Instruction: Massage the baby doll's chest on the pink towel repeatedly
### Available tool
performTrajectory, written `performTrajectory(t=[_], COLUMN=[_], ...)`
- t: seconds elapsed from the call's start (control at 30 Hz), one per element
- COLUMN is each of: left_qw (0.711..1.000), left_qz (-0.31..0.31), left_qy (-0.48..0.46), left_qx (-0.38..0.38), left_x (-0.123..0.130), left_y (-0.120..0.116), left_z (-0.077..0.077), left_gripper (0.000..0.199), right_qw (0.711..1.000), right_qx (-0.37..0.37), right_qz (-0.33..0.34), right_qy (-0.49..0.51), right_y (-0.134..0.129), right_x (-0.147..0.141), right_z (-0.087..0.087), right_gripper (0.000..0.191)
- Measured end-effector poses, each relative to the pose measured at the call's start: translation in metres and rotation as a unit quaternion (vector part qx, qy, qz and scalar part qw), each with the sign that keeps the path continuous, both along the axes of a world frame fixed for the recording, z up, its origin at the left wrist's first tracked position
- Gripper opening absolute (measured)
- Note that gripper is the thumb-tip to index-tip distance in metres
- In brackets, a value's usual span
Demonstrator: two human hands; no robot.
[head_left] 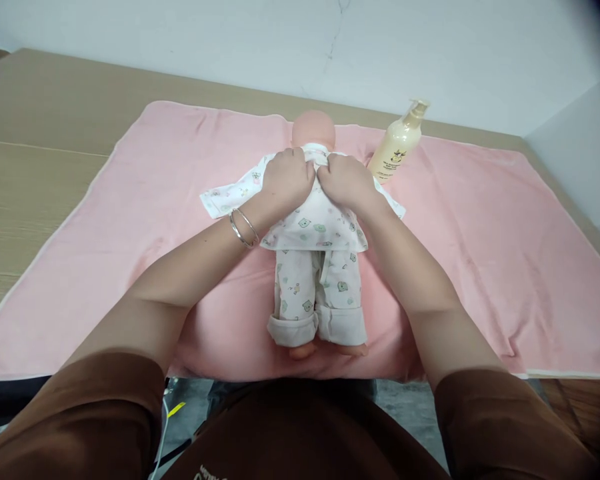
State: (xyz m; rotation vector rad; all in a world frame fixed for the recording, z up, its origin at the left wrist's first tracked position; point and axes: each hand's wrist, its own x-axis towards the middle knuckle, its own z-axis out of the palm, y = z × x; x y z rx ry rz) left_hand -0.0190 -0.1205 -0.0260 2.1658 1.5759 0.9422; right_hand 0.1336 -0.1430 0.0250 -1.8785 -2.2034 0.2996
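Observation:
A baby doll [313,128] in a white patterned top [320,227] and matching trousers [296,283] with rolled cuffs lies on a pink blanket [220,313], its head toward the wall and its feet toward me. My left hand [287,177] is curled closed on the upper part of the top, left of centre. Just to its right, my right hand [347,180] is closed the same way on the top below the collar. The fingertips of both hands are hidden under the knuckles. Sleeves of the top spread out to either side.
A pump bottle [396,147] of pale yellow stands or leans beside the doll, behind my right hand. The blanket covers much of a wooden table [45,113], which meets a white wall. A cable hangs below the front edge.

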Motion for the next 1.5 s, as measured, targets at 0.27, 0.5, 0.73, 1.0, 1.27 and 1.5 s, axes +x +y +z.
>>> performTrajectory(t=[0.27,0.5,0.73,1.0,1.27,1.5], left_qw=[0.975,0.98,0.983,0.985,0.988,0.986], left_qz=[0.033,0.023,0.032,0.03,0.004,0.027], left_qy=[0.197,0.154,0.138,0.145,0.145,0.146], left_qx=[-0.099,-0.127,-0.12,-0.086,-0.06,-0.082], left_x=[0.012,0.0,-0.001,0.004,0.001,0.005], left_y=[-0.034,-0.011,-0.007,-0.018,-0.013,-0.022], left_z=[0.044,0.039,0.035,0.03,0.026,0.035], left_gripper=[0.042,0.043,0.042,0.04,0.042,0.047], right_qw=[1.0,0.999,0.999,0.999,0.994,0.997], right_qx=[0.023,0.027,0.032,0.019,0.002,-0.019], right_qz=[0.004,0.02,0.01,0.04,0.108,0.075], right_qy=[0.009,-0.038,-0.001,0.03,0.007,0.021], right_y=[0.007,-0.002,0.007,0.021,0.001,0.003], right_x=[0.003,-0.007,-0.001,0.011,0.016,0.005], right_z=[-0.009,-0.007,-0.016,-0.02,0.0,-0.003], right_gripper=[0.049,0.049,0.048,0.05,0.048,0.052])
